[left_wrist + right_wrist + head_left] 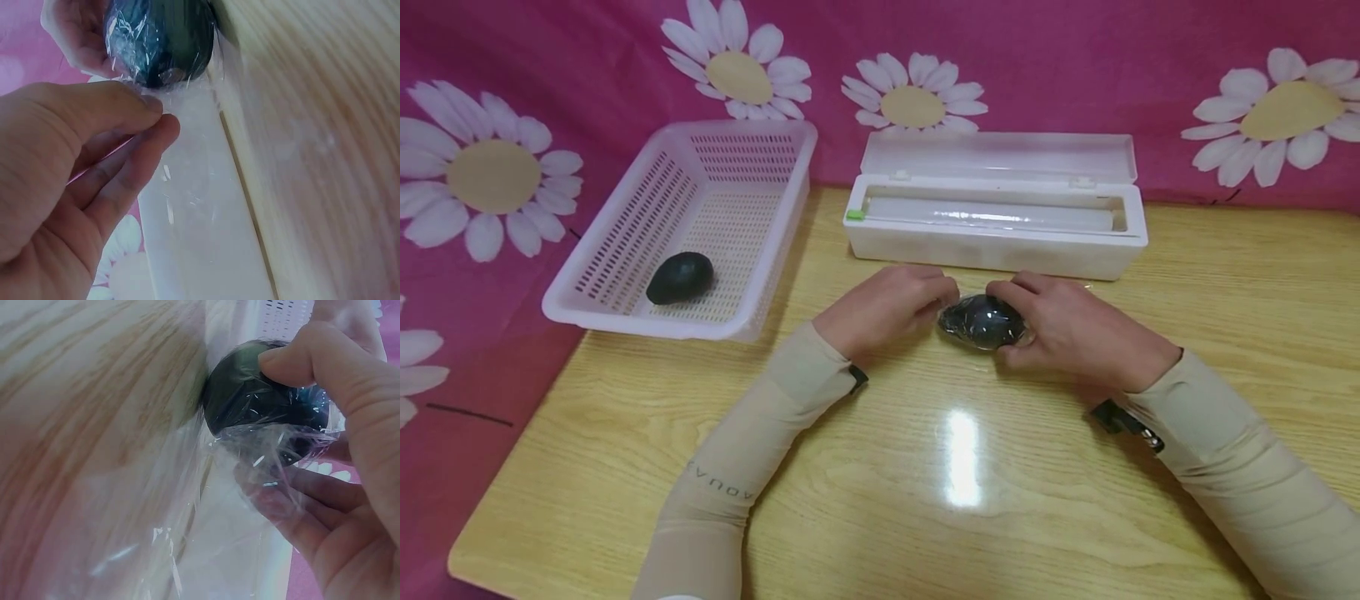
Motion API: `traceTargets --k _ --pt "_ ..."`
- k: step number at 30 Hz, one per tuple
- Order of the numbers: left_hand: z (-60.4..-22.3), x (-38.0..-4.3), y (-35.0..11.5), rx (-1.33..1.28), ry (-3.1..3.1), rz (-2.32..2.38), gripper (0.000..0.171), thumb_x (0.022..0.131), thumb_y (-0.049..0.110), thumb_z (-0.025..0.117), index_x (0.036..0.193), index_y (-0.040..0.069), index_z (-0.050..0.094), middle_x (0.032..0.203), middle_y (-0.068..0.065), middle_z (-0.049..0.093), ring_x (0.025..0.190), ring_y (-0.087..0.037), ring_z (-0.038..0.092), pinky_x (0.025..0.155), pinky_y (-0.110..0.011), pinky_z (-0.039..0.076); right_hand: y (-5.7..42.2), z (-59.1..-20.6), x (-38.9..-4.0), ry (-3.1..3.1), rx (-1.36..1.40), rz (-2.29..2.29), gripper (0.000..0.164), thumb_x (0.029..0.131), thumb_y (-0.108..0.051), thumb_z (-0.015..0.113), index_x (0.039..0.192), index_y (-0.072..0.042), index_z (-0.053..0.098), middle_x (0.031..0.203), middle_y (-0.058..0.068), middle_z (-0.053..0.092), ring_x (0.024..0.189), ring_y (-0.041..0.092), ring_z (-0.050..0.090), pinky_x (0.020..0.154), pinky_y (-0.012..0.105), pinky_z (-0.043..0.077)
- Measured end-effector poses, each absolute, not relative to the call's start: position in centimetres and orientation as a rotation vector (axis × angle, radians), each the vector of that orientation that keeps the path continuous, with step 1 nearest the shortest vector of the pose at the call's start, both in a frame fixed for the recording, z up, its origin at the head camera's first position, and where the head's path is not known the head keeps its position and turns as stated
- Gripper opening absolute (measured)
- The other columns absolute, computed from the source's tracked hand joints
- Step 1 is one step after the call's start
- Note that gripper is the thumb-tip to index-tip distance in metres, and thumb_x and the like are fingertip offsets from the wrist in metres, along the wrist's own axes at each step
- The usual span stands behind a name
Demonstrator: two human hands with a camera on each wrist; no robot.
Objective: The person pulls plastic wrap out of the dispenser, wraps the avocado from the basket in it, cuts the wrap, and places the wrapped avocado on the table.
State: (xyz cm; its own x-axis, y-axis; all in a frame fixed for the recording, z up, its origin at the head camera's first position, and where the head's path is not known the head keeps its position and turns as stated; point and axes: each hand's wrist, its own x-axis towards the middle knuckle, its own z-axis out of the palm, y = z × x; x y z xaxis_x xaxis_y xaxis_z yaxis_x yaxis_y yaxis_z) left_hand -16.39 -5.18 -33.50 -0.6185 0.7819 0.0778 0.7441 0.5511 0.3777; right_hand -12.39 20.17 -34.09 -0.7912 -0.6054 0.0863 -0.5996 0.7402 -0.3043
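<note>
Head view | dark fruit [988,322]: wrapped, right of frame centre | right hand [1063,329]: thumb and fingers curled round it | left hand [891,304]: thumb and forefinger nearly meeting, seemingly pinching clear film [269,447] | advice: steady fruit, draw loose film taut, smooth folds flat

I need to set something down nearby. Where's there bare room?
Bare: the yellow wood-grain table between the beige sleeves, and right of the long white plastic box. The pale perforated plastic basket has room behind its dark oval object. Crowded: around the film-wrapped dark object, between left grip, right grip and box.
</note>
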Motion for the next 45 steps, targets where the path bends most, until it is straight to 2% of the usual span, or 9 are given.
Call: traceTargets --k 5,9,14,19,24,31,35,42,45 --pt "-33.8 -16.2 -4.8 1.334 2.673 0.617 0.017 0.1 0.006 0.064 0.114 0.012 0.071 0.114 -0.001 0.071 0.105 -0.013 0.067 0.099 -0.028 0.054 20.1 -34.2 -12.4 2.904 -1.024 -0.491 0.062 0.075 -0.027 0.08 0.132 -0.01 0.062 0.108 0.005 0.064 0.086 0.016 0.061 0.08 0.035 0.054" --pt "-34.2 -15.9 -4.5 1.329 2.665 0.653 0.024 0.1 0.005 0.063 0.122 0.012 0.069 0.121 -0.002 0.069 0.111 -0.013 0.066 0.103 -0.026 0.053 19.9 -34.3 -12.4 2.906 -1.059 -0.508 0.061 0.074 -0.025 0.082 0.13 -0.01 0.063 0.108 0.005 0.065 0.087 0.016 0.062 0.08 0.036 0.056" --pt "-34.7 -15.3 -4.3 1.286 2.652 0.694 0.032 0.101 0.019 0.063 0.132 0.012 0.061 0.126 -0.003 0.067 0.112 -0.013 0.064 0.102 -0.028 0.054 19.8 -34.4 -12.5 2.892 -1.069 -0.509 0.06 0.074 -0.025 0.083 0.127 -0.007 0.064 0.109 0.007 0.067 0.089 0.017 0.065 0.083 0.037 0.058" --pt "-34.9 -14.5 -3.9 1.258 2.646 0.68 0.05 0.096 0.037 0.075 0.136 0.012 0.058 0.13 -0.007 0.065 0.112 -0.017 0.066 0.101 -0.03 0.056 19.8 -34.0 -12.5 2.843 -1.039 -0.498 0.06 0.075 -0.025 0.083 0.129 -0.006 0.064 0.111 0.007 0.069 0.091 0.016 0.066 0.084 0.037 0.06" --pt "-35.1 -14.0 -3.6 1.269 2.649 0.675 0.063 0.088 0.039 0.082 0.139 0.011 0.056 0.134 -0.011 0.064 0.115 -0.021 0.068 0.103 -0.033 0.057 19.8 -33.6 -12.4 2.788 -0.993 -0.529 0.061 0.076 -0.026 0.085 0.13 -0.008 0.064 0.112 0.006 0.07 0.092 0.016 0.067 0.086 0.04 0.06" --pt "-35.1 -13.9 -3.5 1.328 2.652 0.646 0.061 0.09 0.038 0.08 0.14 0.012 0.056 0.134 -0.009 0.063 0.117 -0.019 0.066 0.104 -0.031 0.056 20.3 -32.8 -12.5 2.703 -0.851 -0.604 0.067 0.081 -0.039 0.088 0.136 -0.012 0.062 0.124 0.004 0.07 0.102 0.015 0.068 0.092 0.041 0.06" --pt "-34.8 -13.9 -3.3 1.4 2.66 0.602 0.056 0.091 0.038 0.079 0.137 0.014 0.058 0.131 -0.007 0.064 0.114 -0.017 0.066 0.101 -0.031 0.056 21.0 -32.1 -12.8 2.681 -0.8 -0.694 0.07 0.083 -0.05 0.084 0.137 -0.013 0.062 0.13 0.007 0.069 0.108 0.02 0.071 0.091 0.044 0.061" --pt "-34.4 -13.8 -2.8 1.469 2.666 0.55 0.051 0.093 0.036 0.078 0.135 0.014 0.06 0.126 -0.007 0.065 0.108 -0.016 0.065 0.099 -0.03 0.055 21.8 -32.2 -13.9 2.779 -0.759 -0.854 0.053 0.092 -0.042 0.078 0.13 -0.009 0.065 0.126 0.015 0.071 0.105 0.028 0.074 0.087 0.052 0.06" --pt "-34.3 -13.7 -2.7 1.436 2.665 0.543 0.052 0.093 0.037 0.078 0.136 0.013 0.06 0.128 -0.009 0.065 0.111 -0.017 0.066 0.101 -0.031 0.055 21.8 -32.5 -14.3 2.782 -0.717 -0.908 0.053 0.092 -0.042 0.077 0.131 -0.008 0.064 0.126 0.015 0.071 0.106 0.029 0.073 0.089 0.052 0.059"
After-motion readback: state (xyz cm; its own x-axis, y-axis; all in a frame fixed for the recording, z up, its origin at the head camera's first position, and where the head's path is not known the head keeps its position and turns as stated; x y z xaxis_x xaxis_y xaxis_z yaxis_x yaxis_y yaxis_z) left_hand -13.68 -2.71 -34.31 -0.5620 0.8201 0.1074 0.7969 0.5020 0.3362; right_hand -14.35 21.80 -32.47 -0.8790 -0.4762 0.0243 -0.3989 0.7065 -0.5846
